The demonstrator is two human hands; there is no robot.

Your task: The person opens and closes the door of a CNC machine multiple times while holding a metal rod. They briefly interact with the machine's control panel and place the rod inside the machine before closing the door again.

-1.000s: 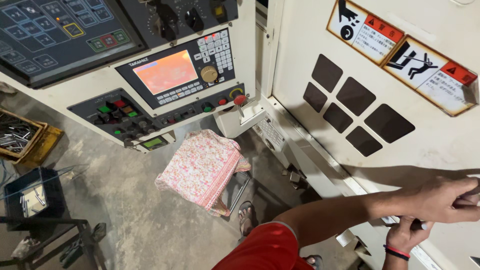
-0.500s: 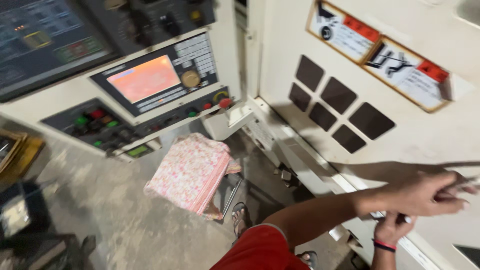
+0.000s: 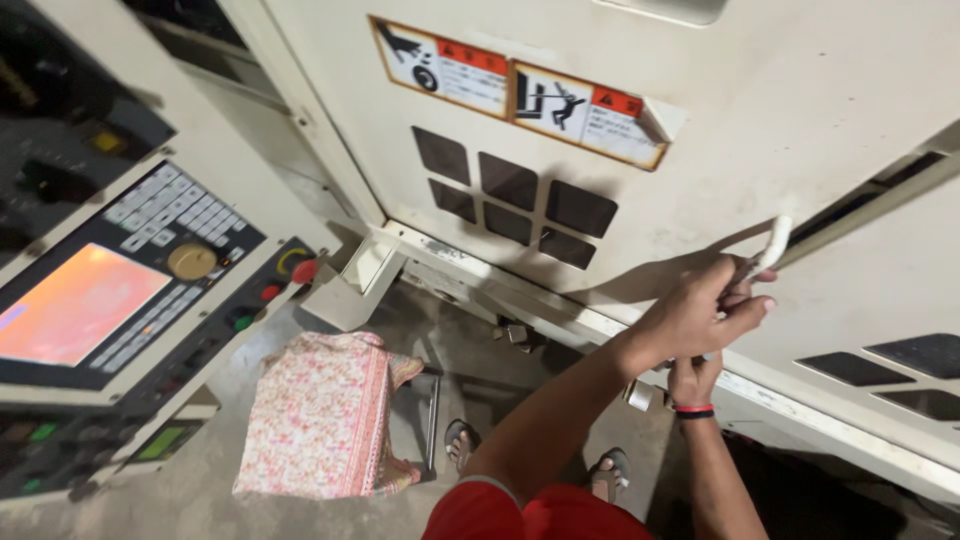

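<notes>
Red shirt [image 3: 530, 515]: nearest of all, at the bottom edge, with two sandalled feet [image 3: 462, 442] on the floor just beyond it.
Right hand [image 3: 692, 378]: low, under the other arm, a red and black band at its wrist; it is at a small round metal part on the machine's lower rail. Whether its grip is closed on that part I cannot tell, since the forearm above hides the fingers.
Left hand [image 3: 700, 310]: reaches across to the right, its grip clamped on the door handle [image 3: 772, 245], a pale bar at the edge of the sliding door [image 3: 860, 290].
What has changed: a second ago both hands sat low at the far right of the view; now the left hand is higher on the handle and the control panel has slid off to the left. Judging by this, the person is working the door, and a dark gap shows along its upper edge.
Stool [image 3: 325, 415]: left of the feet, draped in a pink floral cloth.
Floor [image 3: 180, 500]: bare grey concrete, stained.
Control panel [image 3: 130, 290]: far left, with an orange screen, keypad, yellow dial and red button.
Machine housing [image 3: 780, 80]: cream metal, dark square windows and two warning stickers [image 3: 520, 90] at the far side.
</notes>
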